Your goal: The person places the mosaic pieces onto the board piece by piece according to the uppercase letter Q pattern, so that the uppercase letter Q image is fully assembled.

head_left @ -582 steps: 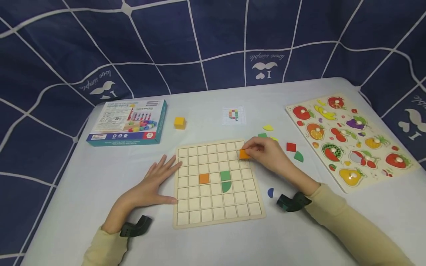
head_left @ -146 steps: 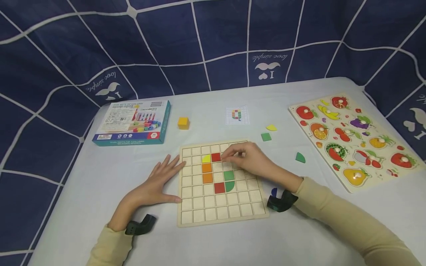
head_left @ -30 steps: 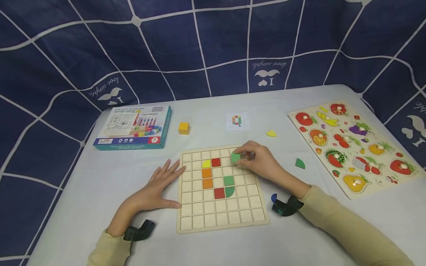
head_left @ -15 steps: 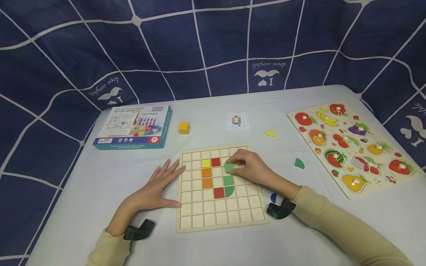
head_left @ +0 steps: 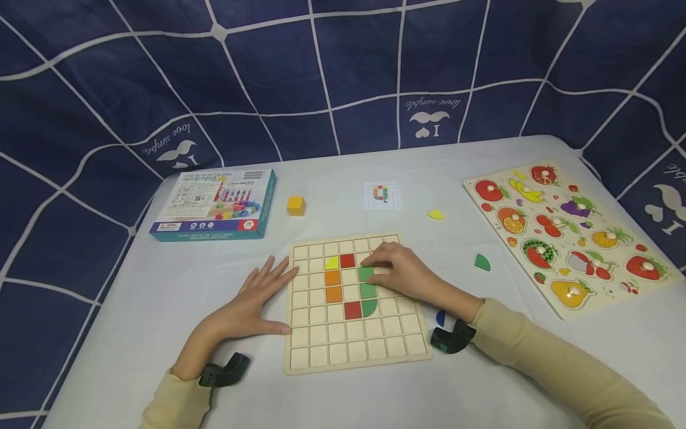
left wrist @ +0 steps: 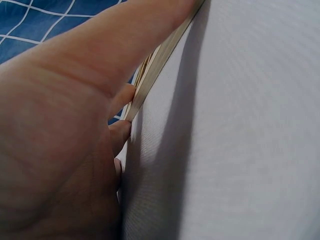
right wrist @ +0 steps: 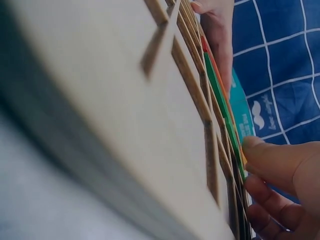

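Observation:
A wooden grid board [head_left: 316,342] lies on the table, with yellow, red, orange and green tiles in some of its cells. My right hand [head_left: 404,271] pinches a green square tile [head_left: 365,274] between thumb and fingers, right at the cell above another green square [head_left: 367,291]. Below that sits a green quarter-round tile [head_left: 369,308], beside a red square [head_left: 352,310]. In the right wrist view, the fingertips [right wrist: 252,142] are close over the green tiles. My left hand [head_left: 252,304] is spread, its thumb and fingertips touching the board's left edge; the left wrist view shows the thumb along that edge.
A pattern card [head_left: 381,194] lies behind the board. Loose are a yellow piece [head_left: 436,214], a green quarter-round [head_left: 482,262] and a blue piece [head_left: 440,318]. A fruit puzzle board [head_left: 563,286] is at right; a yellow cube [head_left: 296,206] and a box [head_left: 214,205] stand back left.
The right hand has brought the green square from the board's upper right down-left into the cell above the other green square. Earlier, orange, yellow and red tiles were added. The left hand stays put.

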Demonstrator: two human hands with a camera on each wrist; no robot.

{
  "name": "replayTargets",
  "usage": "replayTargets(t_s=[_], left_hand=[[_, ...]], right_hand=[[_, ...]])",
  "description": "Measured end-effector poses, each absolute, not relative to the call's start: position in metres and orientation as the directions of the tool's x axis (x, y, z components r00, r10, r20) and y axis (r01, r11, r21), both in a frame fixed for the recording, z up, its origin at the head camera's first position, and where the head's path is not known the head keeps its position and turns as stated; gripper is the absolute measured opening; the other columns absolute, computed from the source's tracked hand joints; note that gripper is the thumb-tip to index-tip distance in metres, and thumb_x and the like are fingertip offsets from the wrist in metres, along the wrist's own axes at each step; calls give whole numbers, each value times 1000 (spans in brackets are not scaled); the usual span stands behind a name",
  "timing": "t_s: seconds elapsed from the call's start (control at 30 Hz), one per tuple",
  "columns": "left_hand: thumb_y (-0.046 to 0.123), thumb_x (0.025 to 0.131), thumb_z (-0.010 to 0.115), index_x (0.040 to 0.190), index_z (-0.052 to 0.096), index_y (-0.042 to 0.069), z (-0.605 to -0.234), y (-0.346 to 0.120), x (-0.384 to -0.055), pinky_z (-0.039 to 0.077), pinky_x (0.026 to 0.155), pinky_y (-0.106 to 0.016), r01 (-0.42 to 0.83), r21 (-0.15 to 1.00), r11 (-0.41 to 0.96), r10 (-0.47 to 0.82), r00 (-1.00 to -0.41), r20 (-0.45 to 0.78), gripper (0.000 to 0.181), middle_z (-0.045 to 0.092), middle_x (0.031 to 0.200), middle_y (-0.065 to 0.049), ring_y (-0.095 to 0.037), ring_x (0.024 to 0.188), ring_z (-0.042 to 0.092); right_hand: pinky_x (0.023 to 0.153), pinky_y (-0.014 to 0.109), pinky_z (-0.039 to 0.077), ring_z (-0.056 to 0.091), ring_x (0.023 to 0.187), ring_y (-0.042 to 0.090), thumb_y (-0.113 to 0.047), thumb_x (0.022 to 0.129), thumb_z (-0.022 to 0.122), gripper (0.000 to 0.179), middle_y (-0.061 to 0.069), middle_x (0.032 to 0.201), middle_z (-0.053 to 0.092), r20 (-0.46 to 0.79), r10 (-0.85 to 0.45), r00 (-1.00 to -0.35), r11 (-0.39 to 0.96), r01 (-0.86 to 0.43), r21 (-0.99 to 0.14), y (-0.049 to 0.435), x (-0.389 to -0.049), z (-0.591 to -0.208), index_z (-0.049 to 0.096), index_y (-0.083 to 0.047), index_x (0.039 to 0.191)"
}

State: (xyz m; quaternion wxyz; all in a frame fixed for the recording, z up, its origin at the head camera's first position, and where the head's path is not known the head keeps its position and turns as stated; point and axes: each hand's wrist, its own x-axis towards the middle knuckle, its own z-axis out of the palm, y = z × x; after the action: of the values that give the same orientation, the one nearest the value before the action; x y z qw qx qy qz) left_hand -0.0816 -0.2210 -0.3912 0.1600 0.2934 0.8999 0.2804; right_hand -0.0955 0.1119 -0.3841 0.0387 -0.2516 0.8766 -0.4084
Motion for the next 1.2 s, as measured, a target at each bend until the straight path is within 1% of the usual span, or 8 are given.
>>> replayTargets(t_s=[0.17,0.3,0.43,0.6,0.73,0.93,1.13,1.2], left_hand=[[58,66,76,149,27,18,-391,-220,-82,-7,106,-55,438,599,670,618,-776,-125,105,11,155,-10,-32,139,-10],[57,66,76,149,27,17,-390,-220,-83,-6,106,-56,447,598,665,623,-774,-114,105,11,155,-11,-33,139,-9],[56,66,77,149,27,16,-388,-221,-83,-6,105,-56,442,605,662,621,-775,-113,104,11,155,-12,-34,139,-9],[56,67,76,148,28,16,-389,-222,-81,-6,105,-57,440,614,655,624,-774,-110,103,11,155,-12,-34,138,-9],[57,67,76,149,27,16,-389,-222,-79,-6,105,-57,447,606,658,627,-771,-111,104,11,154,-12,-35,138,-9],[56,67,76,149,27,16,-388,-223,-77,-6,105,-57,447,607,657,627,-771,-112,103,11,154,-13,-35,138,-9],[56,67,75,149,27,16,-389,-222,-78,-6,105,-57,448,609,654,629,-769,-110,103,11,154,-13,-35,138,-9],[56,67,76,149,27,16,-389,-221,-79,-6,105,-57,446,611,654,628,-770,-111,103,11,154,-13,-35,138,-9]], right_hand=[[84,36,42,54,98,16,-8,80,75,24,-4,99,66,137,-464,-875,542,-403,-738,113,-93,-382,72,-10,104],[87,37,43,55,101,15,-7,82,71,23,-4,102,67,120,-445,-888,549,-376,-746,116,-92,-378,71,-11,105],[86,38,45,56,101,16,-7,83,70,23,-4,105,66,144,-414,-899,542,-371,-755,128,-91,-371,71,-10,106],[82,42,45,56,102,21,-1,82,70,27,3,109,65,196,-299,-934,572,-340,-747,167,-83,-363,69,-7,108],[81,40,45,55,105,25,0,83,68,28,8,113,64,202,-194,-960,631,-280,-724,208,-71,-366,67,-5,111],[67,22,42,52,90,24,-1,84,68,30,15,112,63,181,-90,-979,728,-189,-659,248,-49,-371,66,-2,113],[57,23,39,48,73,21,0,81,70,30,14,95,64,167,-42,-985,770,-138,-623,260,-44,-378,66,0,111],[57,23,38,47,73,21,2,80,71,30,12,92,63,180,-44,-983,778,-147,-610,261,-45,-380,67,1,110]])
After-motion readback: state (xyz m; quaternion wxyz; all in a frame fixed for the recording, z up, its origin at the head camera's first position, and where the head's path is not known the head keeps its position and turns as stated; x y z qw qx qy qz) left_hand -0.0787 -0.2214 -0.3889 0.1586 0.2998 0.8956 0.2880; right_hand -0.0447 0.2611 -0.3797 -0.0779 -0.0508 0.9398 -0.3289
